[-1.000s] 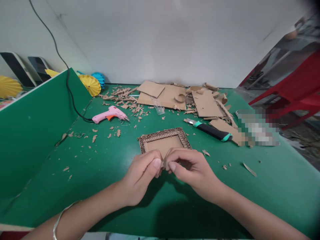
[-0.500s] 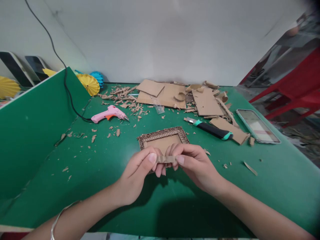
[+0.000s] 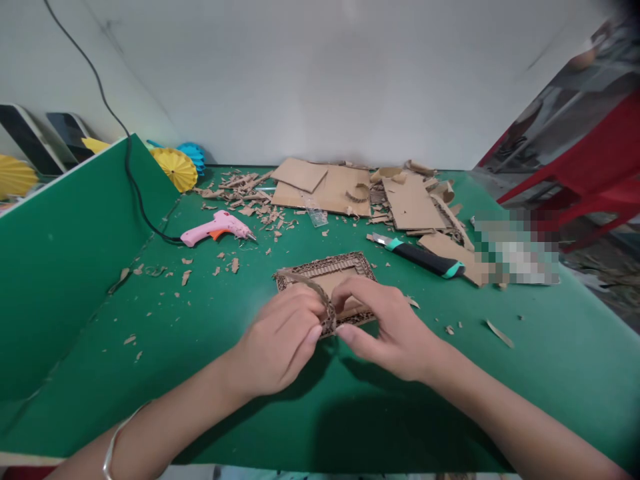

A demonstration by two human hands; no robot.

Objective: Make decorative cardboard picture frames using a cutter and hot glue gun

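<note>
Glue gun [image 3: 215, 230] left, knife [image 3: 421, 257] right of the cardboard frame [image 3: 337, 275]

1. Worn on the head, looking forward and down across the green surface [image 3: 200, 333] from its near edge.
2. Faces the white wall [image 3: 300, 80] almost squarely.
3. Sits near, catching the left forearm [image 3: 190, 403] and right forearm [image 3: 495, 403] low down and the cardboard frame [image 3: 345, 280] just below centre.
4. Spans widely, from green partition [image 3: 65, 267] at left to red plastic chair [image 3: 595, 167] at right.
</note>
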